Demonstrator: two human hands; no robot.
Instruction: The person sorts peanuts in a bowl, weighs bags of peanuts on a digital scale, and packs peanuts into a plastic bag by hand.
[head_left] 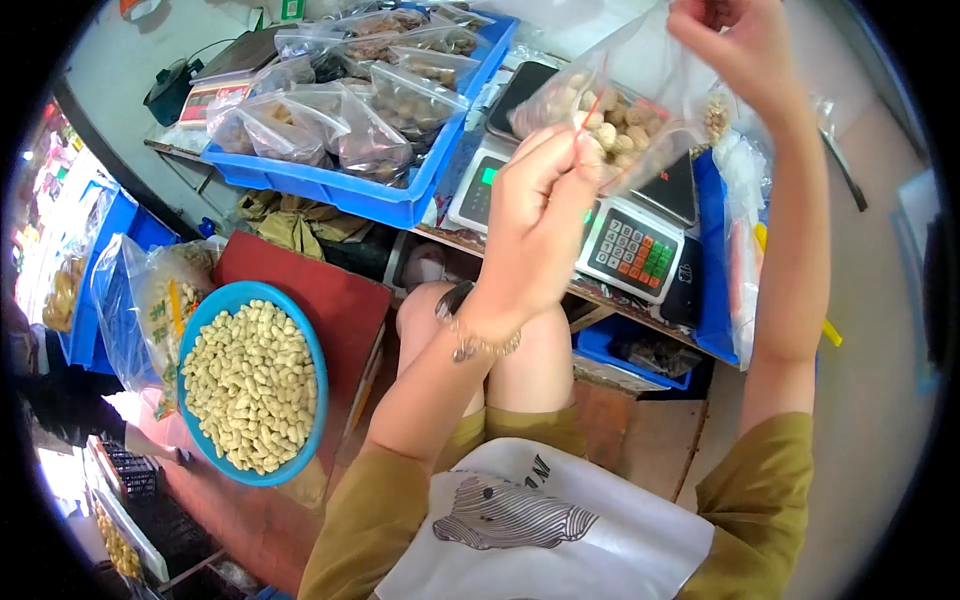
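A clear zip bag point(560, 107) with a red line along its opening hangs tilted over the weighing scale point(625, 250). Inside it are round, tan, wrinkled pieces point(625, 130) that look like dried nuts or fruit; I cannot tell which. My left hand point(535, 225), with a bracelet and a dark watch on its wrist, is closed on the bag's near edge by the red line. Higher and to the right, my right hand point(735, 45) pinches the bag's upper side. Part of the scale's platform is hidden behind the bag and my left hand.
A blue tray point(400, 205) of filled zip bags stands left of the scale. At lower left, a blue basin point(322, 400) of what look like unshelled peanuts point(250, 385) rests by a red board point(310, 290). A blue bin point(640, 365) sits under the table.
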